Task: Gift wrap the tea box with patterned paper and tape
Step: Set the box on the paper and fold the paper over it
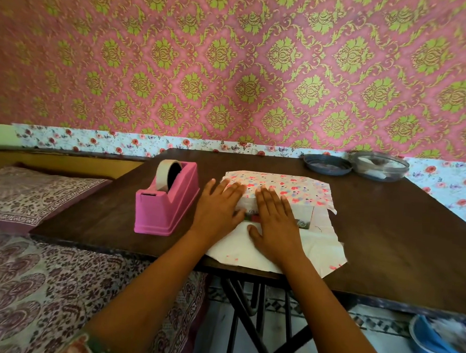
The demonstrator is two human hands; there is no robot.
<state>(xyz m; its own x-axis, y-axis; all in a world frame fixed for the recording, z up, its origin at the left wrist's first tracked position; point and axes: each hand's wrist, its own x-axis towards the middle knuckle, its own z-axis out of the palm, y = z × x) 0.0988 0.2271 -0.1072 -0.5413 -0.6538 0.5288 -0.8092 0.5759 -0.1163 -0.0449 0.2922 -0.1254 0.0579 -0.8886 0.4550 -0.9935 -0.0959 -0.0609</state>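
Observation:
The tea box point(304, 217) lies on the dark wooden table point(385, 238), mostly covered by white paper with pink and blue spots point(288, 186) folded over its top. Only a strip of the box's near side shows. The paper's plain white underside point(314, 250) spreads toward the table's front edge. My left hand point(219, 208) lies flat with straight fingers on the box's left end. My right hand point(275, 219) presses flat on the folded paper and the box front. A pink tape dispenser point(166, 199) with a beige roll stands just left of my left hand.
Two shallow round dishes point(327, 163) point(378, 165) sit at the table's far right, against the patterned wall. A bed with a printed cover and pillow point(31, 192) lies to the left. A blue tub point(441, 346) stands on the floor at the lower right.

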